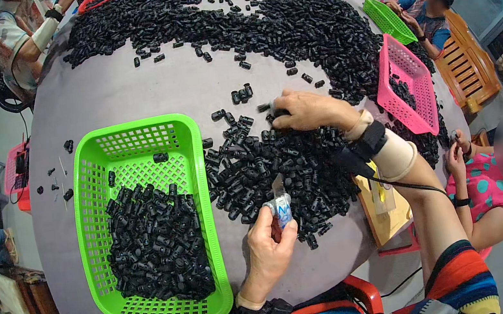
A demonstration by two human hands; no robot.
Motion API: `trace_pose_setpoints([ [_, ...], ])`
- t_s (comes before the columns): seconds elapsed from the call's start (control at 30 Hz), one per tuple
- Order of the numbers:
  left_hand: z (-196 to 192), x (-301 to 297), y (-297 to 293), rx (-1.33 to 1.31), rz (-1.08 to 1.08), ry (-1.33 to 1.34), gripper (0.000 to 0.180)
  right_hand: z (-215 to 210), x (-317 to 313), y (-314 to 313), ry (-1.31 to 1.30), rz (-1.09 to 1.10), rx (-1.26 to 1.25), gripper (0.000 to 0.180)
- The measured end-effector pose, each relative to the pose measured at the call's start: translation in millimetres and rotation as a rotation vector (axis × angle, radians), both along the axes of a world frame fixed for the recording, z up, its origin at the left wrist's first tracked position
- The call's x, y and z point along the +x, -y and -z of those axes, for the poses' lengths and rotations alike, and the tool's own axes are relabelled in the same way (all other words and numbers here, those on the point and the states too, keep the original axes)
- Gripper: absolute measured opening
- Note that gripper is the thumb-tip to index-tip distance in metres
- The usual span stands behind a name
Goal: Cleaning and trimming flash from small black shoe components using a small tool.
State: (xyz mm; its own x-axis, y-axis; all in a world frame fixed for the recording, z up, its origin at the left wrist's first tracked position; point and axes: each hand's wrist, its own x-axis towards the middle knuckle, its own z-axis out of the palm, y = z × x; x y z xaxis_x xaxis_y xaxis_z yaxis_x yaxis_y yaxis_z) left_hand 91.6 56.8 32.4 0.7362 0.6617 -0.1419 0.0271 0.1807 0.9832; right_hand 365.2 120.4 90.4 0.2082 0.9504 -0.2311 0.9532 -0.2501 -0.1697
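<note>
My left hand (271,255) is closed around a short knife (283,209), whose handle is wrapped in white and blue and whose small blade points away from me. Just beyond it lies a loose pile of small black cylindrical plastic parts (249,183). Over the far side of that pile, my right hand (313,110) has its fingers curled on a black plastic part (281,112), partly hidden and slightly blurred. Left of the pile stands a green plastic basket (213,228) with perforated walls, holding many more of these black parts.
A large heap of black parts (322,23) spreads over the grey-covered table (64,250). At the right are a pink basket (430,91), another green basket (397,24) and a wooden board (380,209). Several other people sit around the table. Small bits (68,194) lie left.
</note>
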Motion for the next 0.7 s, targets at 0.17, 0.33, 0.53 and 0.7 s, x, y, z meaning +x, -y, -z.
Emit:
trace_pose_setpoints([
  [0.17, 2.3, -1.5, 1.3, -0.017, -0.006, 0.031, 0.031, -26.9, -19.1, -54.7, -0.137, 0.160, -0.217, 0.044],
  [0.33, 0.3, 3.0, 2.3, -0.011, 0.010, 0.035, 0.027, 59.3, 8.3, -97.3, 0.071, 0.064, 0.517, 0.045],
  [0.53, 3.7, 5.2, 2.1, 0.040, -0.062, 0.075, 0.019, 69.5, -59.4, -89.7, -0.325, -0.423, 0.557, 0.042],
  [0.7, 6.9, 7.9, 3.9, 0.057, -0.118, 0.129, 0.014, 41.4, -82.4, -41.8, -0.409, -0.610, 0.372, 0.036],
])
